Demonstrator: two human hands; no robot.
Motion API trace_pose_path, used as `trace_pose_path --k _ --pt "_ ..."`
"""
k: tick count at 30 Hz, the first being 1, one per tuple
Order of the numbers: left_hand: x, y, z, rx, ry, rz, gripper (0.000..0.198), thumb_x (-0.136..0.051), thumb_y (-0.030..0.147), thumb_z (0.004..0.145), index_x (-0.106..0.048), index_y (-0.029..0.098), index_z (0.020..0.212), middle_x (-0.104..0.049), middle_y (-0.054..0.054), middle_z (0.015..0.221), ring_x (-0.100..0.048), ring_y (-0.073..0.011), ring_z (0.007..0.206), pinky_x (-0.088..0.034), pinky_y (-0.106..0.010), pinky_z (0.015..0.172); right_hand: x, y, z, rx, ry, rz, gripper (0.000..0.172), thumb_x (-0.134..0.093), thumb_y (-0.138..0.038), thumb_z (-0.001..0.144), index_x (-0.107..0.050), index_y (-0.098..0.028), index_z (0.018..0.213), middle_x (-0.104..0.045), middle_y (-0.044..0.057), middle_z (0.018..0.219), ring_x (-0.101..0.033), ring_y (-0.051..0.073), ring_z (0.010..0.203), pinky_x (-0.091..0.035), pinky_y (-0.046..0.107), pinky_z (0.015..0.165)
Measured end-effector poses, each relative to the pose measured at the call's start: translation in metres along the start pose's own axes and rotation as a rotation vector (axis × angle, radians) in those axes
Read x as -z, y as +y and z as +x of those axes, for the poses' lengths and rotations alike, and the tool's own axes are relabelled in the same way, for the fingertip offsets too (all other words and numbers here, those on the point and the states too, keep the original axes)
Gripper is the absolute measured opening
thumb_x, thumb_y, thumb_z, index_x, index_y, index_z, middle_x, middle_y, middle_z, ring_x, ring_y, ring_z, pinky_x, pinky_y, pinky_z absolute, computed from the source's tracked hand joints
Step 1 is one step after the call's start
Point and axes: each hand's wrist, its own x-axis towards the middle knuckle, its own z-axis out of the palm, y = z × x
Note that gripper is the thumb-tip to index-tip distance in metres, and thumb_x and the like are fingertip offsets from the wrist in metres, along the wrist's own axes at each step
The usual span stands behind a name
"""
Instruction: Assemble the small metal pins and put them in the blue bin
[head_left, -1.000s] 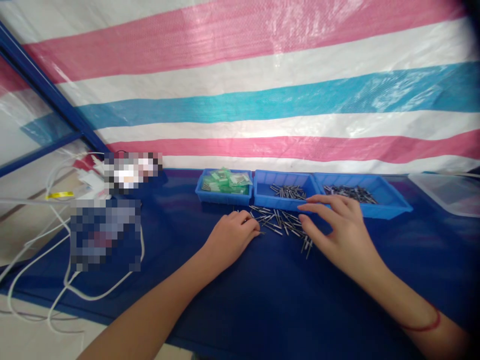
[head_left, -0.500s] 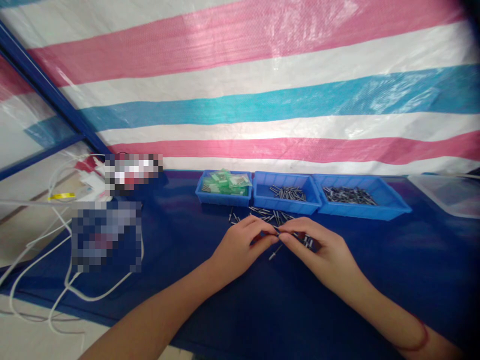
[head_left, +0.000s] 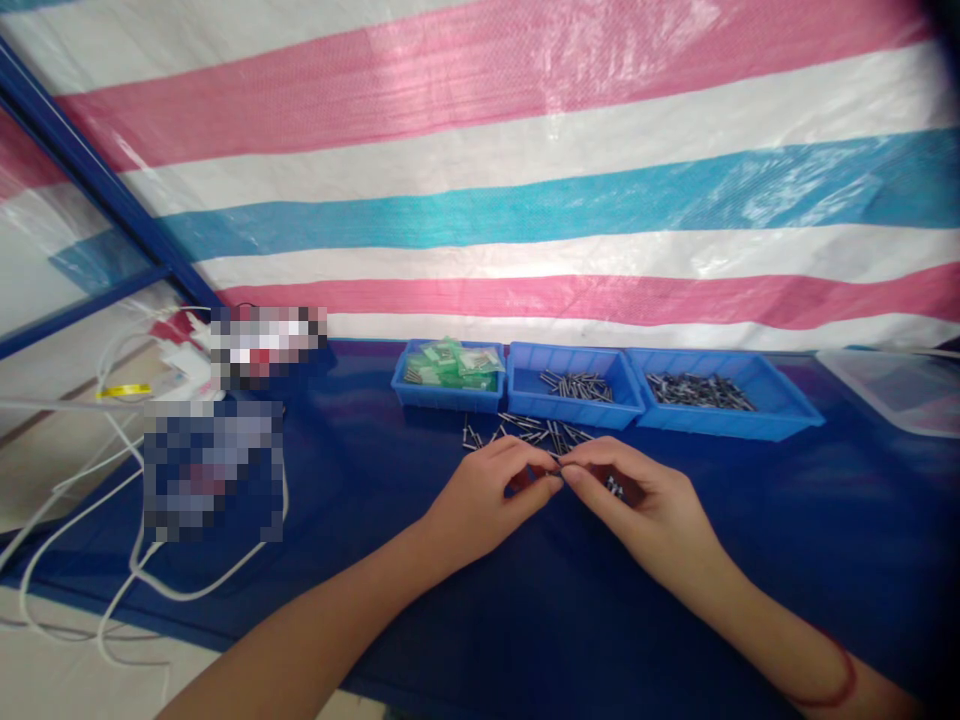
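My left hand is closed in a pinch, with a small metal blind rivet mostly hidden at its fingertips. Opposite it, the thumb and forefinger of my right hand are pressed together, touching the left fingertips. Several blind rivets with pale bodies show in the hollow under my right hand; their thin ends are hidden by the fingers. Just beyond both hands, a loose scatter of blind rivets lies on the blue tabletop.
Behind the scatter stand three blue bins: one with green-tinted packets, one with rivets, one with more small metal parts. A clear plastic container sits at the right. White cables and blurred objects occupy the left.
The single rivet that showed just below my fingertips is no longer visible there. Fewer rivets show under my right hand, and both hands have shifted slightly.
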Motion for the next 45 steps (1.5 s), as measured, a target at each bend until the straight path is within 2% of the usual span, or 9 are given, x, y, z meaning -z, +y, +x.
trace_pose_path --k 12,16,20,24,30,33,37,42,45 --pt "0.004 0.0 0.0 0.011 0.039 -0.014 0.019 -0.057 0.031 0.089 -0.066 0.016 0.096 -0.064 -0.004 0.087 -0.057 -0.0124 0.075 -0.046 -0.023 0.072 0.005 -0.001 0.002 0.058 -0.014 -0.022 0.011 -0.057 -0.024 0.086 -0.067 -0.023 0.091 -0.068 0.003 0.084 -0.064 0.016 0.077 -0.051 0.028 0.067" --pt "0.007 0.003 0.0 0.028 0.102 -0.021 0.02 -0.057 0.034 0.089 -0.066 0.016 0.091 -0.064 -0.003 0.083 -0.057 -0.0124 0.073 -0.046 -0.023 0.07 0.005 0.001 0.003 0.108 -0.07 -0.087 0.012 -0.056 -0.024 0.087 -0.068 -0.023 0.087 -0.069 0.005 0.087 -0.064 0.018 0.081 -0.052 0.031 0.073" --pt "0.007 0.004 -0.001 0.082 0.064 -0.007 0.026 -0.056 0.038 0.089 -0.064 0.016 0.101 -0.065 -0.003 0.084 -0.055 -0.0119 0.069 -0.045 -0.023 0.067 0.004 0.002 0.005 0.074 -0.13 -0.068 0.019 -0.052 -0.028 0.09 -0.067 -0.021 0.08 -0.069 0.004 0.081 -0.064 0.017 0.076 -0.052 0.029 0.069" --pt "0.008 0.002 -0.001 0.13 0.02 0.031 0.03 -0.053 0.038 0.09 -0.06 0.017 0.111 -0.066 -0.002 0.089 -0.053 -0.0106 0.063 -0.044 -0.023 0.064 0.021 0.014 0.015 -0.037 0.034 -0.087 0.021 -0.055 -0.036 0.088 -0.069 -0.022 0.081 -0.07 0.003 0.081 -0.065 0.018 0.075 -0.052 0.029 0.066" --pt "0.008 -0.001 0.0 0.12 -0.008 0.095 0.025 -0.051 0.03 0.091 -0.061 0.018 0.11 -0.065 -0.001 0.085 -0.053 -0.0107 0.062 -0.044 -0.024 0.064 0.086 0.055 0.033 -0.216 0.467 -0.44 0.034 -0.049 -0.047 0.089 -0.069 -0.019 0.091 -0.07 0.008 0.083 -0.065 0.023 0.074 -0.049 0.034 0.067" --pt "0.008 -0.001 0.001 0.1 -0.038 0.123 0.021 -0.051 0.027 0.091 -0.063 0.018 0.105 -0.065 -0.001 0.084 -0.055 -0.0116 0.065 -0.045 -0.025 0.068 0.103 0.071 0.039 -0.247 0.463 -0.632 0.037 -0.046 -0.048 0.089 -0.07 -0.019 0.091 -0.069 0.011 0.083 -0.062 0.025 0.073 -0.043 0.037 0.066" --pt "0.003 -0.002 -0.001 0.002 -0.078 0.18 0.02 -0.048 0.024 0.092 -0.065 0.017 0.1 -0.066 -0.004 0.094 -0.059 -0.0147 0.081 -0.045 -0.027 0.079 0.099 0.08 0.047 -0.217 0.352 -0.788 0.031 -0.051 -0.042 0.087 -0.072 -0.019 0.09 -0.07 0.011 0.094 -0.06 0.026 0.084 -0.037 0.037 0.068" --pt "-0.009 -0.002 -0.003 -0.133 -0.143 0.37 0.026 -0.043 0.025 0.095 -0.066 0.022 0.108 -0.065 -0.005 0.102 -0.057 -0.0171 0.089 -0.044 -0.031 0.083 0.091 0.073 0.049 -0.185 0.343 -0.882 0.031 -0.05 -0.04 0.087 -0.071 -0.021 0.099 -0.07 0.01 0.096 -0.058 0.029 0.093 -0.035 0.04 0.072" --pt "-0.019 0.002 -0.002 -0.254 -0.168 0.472 0.031 -0.042 0.03 0.096 -0.058 0.026 0.123 -0.061 -0.004 0.122 -0.051 -0.0204 0.107 -0.04 -0.034 0.086 0.089 0.065 0.045 -0.161 0.376 -0.878 0.03 -0.049 -0.038 0.087 -0.071 -0.02 0.098 -0.07 0.01 0.093 -0.059 0.029 0.091 -0.038 0.04 0.073"
